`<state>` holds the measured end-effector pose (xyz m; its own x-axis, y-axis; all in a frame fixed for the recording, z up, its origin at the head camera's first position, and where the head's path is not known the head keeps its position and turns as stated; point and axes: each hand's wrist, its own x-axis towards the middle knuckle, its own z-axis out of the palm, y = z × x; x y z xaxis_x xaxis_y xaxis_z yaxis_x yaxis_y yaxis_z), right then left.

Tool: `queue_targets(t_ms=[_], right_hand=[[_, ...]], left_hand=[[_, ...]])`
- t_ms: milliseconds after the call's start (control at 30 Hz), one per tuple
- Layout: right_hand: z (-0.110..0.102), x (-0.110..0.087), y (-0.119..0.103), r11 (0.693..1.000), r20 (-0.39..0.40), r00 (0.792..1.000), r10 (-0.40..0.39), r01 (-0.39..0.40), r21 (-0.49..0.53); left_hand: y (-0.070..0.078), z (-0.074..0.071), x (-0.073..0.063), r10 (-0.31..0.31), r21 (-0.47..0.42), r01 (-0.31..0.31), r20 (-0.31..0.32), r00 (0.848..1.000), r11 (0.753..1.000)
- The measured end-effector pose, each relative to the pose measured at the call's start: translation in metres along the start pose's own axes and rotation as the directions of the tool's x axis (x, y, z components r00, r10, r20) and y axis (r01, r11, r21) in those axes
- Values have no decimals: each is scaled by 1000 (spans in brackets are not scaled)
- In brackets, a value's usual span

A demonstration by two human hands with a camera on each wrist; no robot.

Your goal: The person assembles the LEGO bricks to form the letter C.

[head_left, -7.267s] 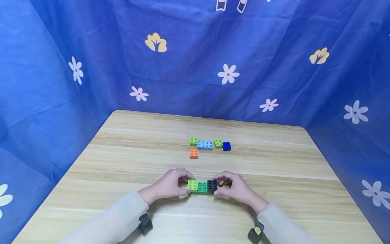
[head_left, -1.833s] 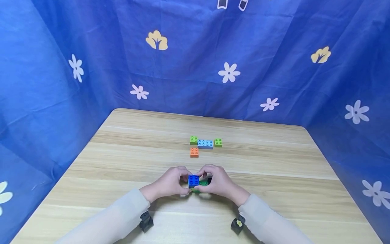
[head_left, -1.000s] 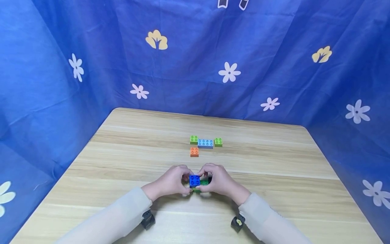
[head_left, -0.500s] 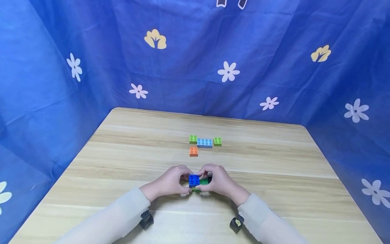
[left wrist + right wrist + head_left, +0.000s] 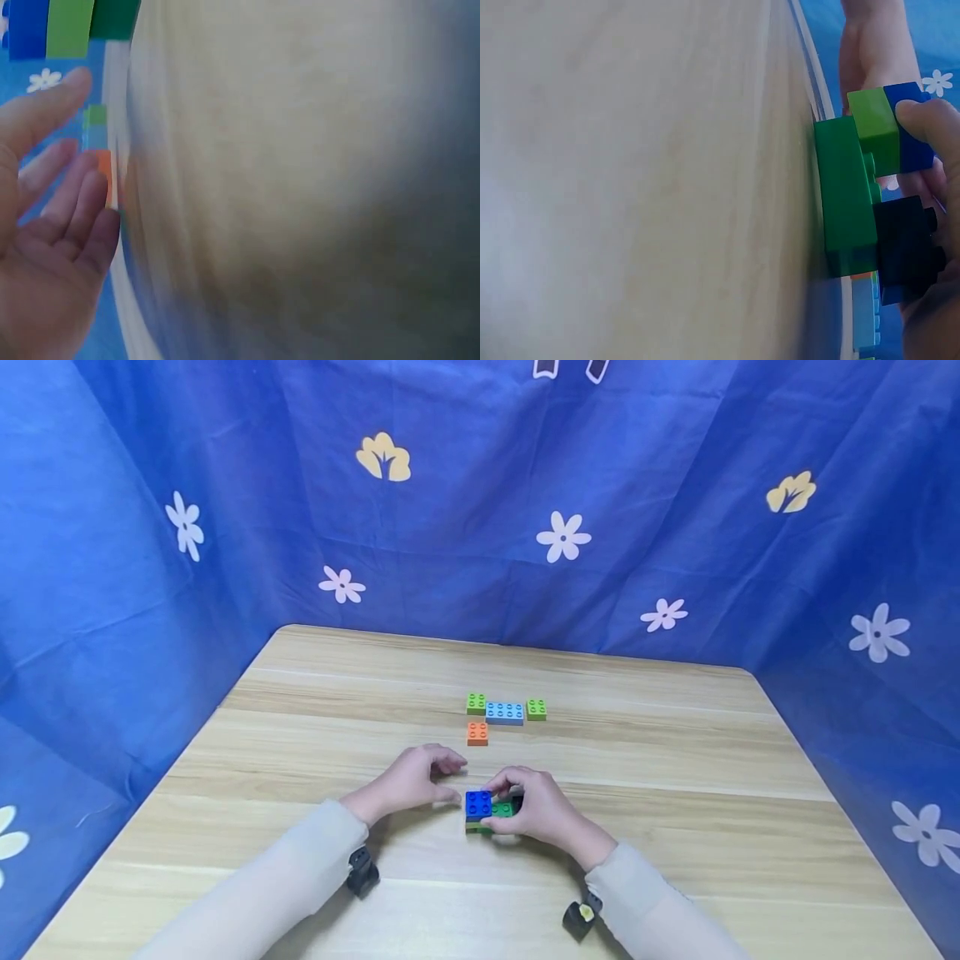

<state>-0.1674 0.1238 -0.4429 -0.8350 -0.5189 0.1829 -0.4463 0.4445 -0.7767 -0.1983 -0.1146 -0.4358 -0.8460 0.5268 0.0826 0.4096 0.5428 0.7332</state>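
Table's far edge [image 5: 525, 652] lies well beyond relaxed left hand [image 5: 408, 781]; right hand [image 5: 543, 810] pinches blue brick [image 5: 477, 806]

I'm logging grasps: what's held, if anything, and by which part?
The right hand pinches the dark blue brick, thumb on its near side; the left hand holds nothing.

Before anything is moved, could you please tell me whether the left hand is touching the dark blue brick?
Apart: in the left wrist view, a strip of curtain shows between the thumb of the left hand and the dark blue brick.
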Motion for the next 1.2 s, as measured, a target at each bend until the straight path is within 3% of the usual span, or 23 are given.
queue_targets(t_ms=[167, 300, 500, 733, 1033, 1200], right_hand=[[0, -1, 0, 1000, -6, 1000, 5, -5, 11], [0, -1, 0, 1000, -12, 1000, 3, -3, 26], [0, -2, 0, 999, -20, 1000, -6, 7, 45], [1, -2, 1, 998, -26, 1000, -16, 17, 62], [1, -3, 1, 998, -30, 999, -15, 17, 68], [3, -3, 1, 998, -34, 999, -23, 25, 61]], left_hand=[[-4, -2, 16, -113, -41, 108, -144, 983, 993], [-7, -2, 30, -169, -70, 158, -209, 963, 985], [-8, 1, 49, -223, -93, 208, -209, 952, 974], [-7, 4, 63, -236, -70, 227, -197, 951, 971], [-9, 8, 69, -234, 18, 242, -192, 953, 970], [-10, 4, 61, -209, -13, 210, -176, 962, 978]])
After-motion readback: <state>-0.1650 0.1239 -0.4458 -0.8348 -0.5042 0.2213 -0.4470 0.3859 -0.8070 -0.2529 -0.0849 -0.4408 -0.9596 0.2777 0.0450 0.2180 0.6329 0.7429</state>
